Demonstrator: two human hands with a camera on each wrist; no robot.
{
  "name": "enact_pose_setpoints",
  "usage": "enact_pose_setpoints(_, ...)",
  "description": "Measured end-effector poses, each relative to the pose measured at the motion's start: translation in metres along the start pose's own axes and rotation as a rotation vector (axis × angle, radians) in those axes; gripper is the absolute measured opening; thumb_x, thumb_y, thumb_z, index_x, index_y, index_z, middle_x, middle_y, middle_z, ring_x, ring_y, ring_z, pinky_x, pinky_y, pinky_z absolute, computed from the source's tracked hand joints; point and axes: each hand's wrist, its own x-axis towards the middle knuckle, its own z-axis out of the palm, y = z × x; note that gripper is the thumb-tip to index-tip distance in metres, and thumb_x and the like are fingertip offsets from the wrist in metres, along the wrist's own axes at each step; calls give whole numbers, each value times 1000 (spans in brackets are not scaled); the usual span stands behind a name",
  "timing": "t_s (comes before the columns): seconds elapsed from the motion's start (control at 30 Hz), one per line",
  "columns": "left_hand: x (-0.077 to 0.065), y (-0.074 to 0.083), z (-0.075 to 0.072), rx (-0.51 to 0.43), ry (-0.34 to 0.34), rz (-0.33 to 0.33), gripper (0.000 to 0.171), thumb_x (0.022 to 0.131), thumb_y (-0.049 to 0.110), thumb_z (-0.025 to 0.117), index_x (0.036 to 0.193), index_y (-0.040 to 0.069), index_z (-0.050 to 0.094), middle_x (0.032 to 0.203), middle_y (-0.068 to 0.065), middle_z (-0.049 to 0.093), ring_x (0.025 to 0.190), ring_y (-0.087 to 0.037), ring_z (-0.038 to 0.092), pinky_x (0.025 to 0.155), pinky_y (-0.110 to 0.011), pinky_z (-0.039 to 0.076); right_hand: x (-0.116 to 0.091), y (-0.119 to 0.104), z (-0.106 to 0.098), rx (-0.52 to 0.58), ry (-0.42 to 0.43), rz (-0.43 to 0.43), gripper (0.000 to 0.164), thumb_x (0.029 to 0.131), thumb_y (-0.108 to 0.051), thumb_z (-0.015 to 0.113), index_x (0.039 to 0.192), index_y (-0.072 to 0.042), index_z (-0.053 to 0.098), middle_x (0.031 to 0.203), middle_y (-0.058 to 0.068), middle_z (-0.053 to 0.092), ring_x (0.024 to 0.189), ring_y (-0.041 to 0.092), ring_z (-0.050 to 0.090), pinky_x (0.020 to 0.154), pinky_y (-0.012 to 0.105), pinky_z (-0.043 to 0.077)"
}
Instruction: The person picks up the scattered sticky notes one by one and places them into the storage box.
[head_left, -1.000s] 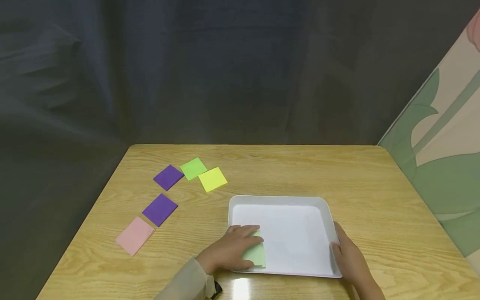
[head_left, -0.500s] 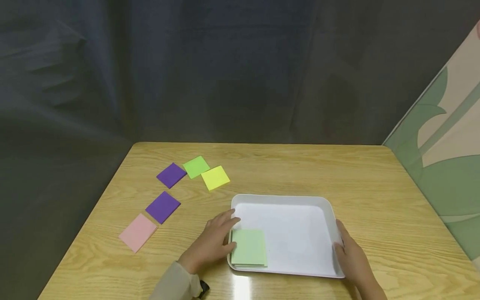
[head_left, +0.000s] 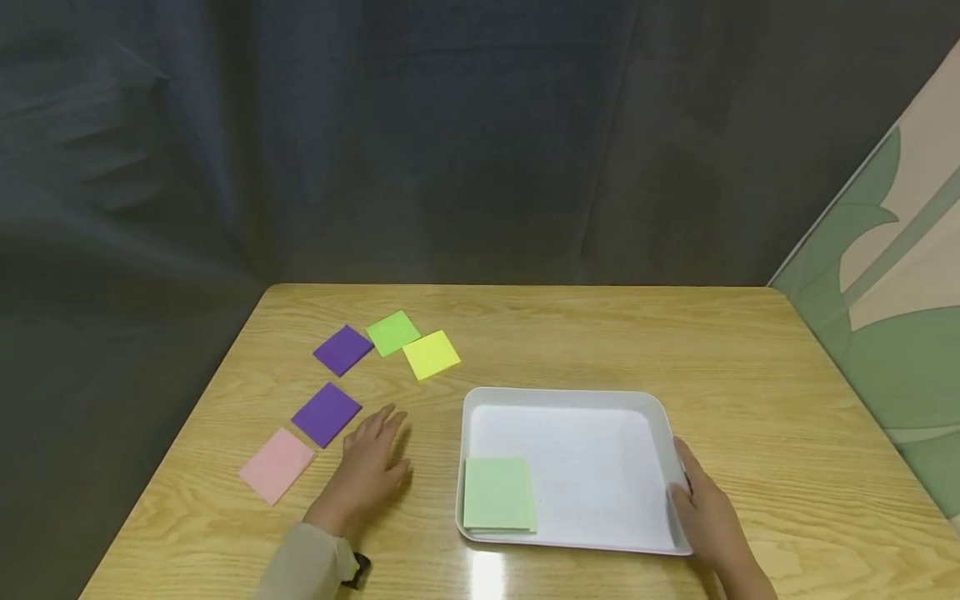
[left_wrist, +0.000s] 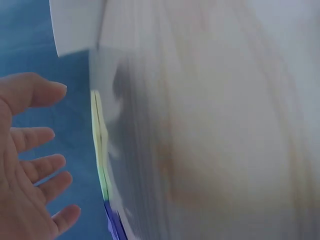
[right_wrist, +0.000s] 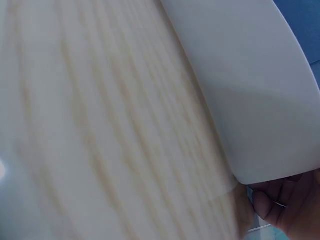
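Note:
My right hand grips the right side of a white tray, thumb over the rim and fingers outside; the right wrist view shows it at the tray's corner. In the tray's near left corner lies a stack of pale green sticky notes. Left of the tray, my left hand holds nothing, its fingers spread and pointing away from me. Closest to it are a purple sticky note pad and a pink one. Loosely bent, apart fingers mark the left hand in its wrist view.
Farther back on the wooden table lie a second purple pad, a lime green one and a yellow one, close together. A dark curtain hangs behind the table. Patterned fabric slopes along the right side.
My left hand has let go of the pale green notes and moved left, out of the tray and over the table near the purple pad. The right hand keeps its grip on the tray.

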Motion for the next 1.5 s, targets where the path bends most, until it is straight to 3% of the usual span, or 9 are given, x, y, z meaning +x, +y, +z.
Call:
enact_pose_setpoints(0.17,-4,-19,-10,61,14,-29,66,72,18,65,128,-1,35,131,-22,30,117,-38,27,85,-58,21,0,-1,0,0,21,-3,57,86,0,37,137,-2,12,125,36,26,107,51,34,80,56,33)
enact_pose_setpoints(0.43,-12,-46,-28,72,-27,-172,74,74,21,64,131,-4,24,133,-27,22,116,-45,21,82,-59,18,0,-1,0,0,6,24,58,86,-1,37,137,-3,10,126,36,25,107,51,34,80,56,33)
enact_pose_setpoints(0.73,-21,-77,-39,91,-70,-304,78,72,27,64,129,-8,23,130,-34,16,114,-50,17,76,-61,20,0,-2,0,6,15,26,57,86,0,37,137,-3,11,125,36,26,106,50,36,79,55,35)
enact_pose_setpoints(1.13,-28,-92,-50,48,-261,-429,89,77,54,50,132,-8,15,130,-38,3,113,-55,6,76,-69,12,1,0,0,25,7,25,57,87,-2,37,138,-4,11,122,36,31,103,49,40,77,53,37)
enact_pose_setpoints(1.3,-28,-92,-51,25,-261,-448,86,78,53,50,133,-5,17,130,-35,8,112,-55,9,77,-67,11,1,0,0,23,4,31,57,87,-3,37,138,-5,11,118,36,36,100,48,43,76,52,38)
enact_pose_setpoints(1.5,-30,-92,-49,49,-212,-431,83,77,51,53,132,-3,23,125,-33,21,109,-54,19,78,-64,17,1,0,0,25,3,38,57,88,-4,37,138,-6,11,118,37,36,100,49,43,75,52,39)
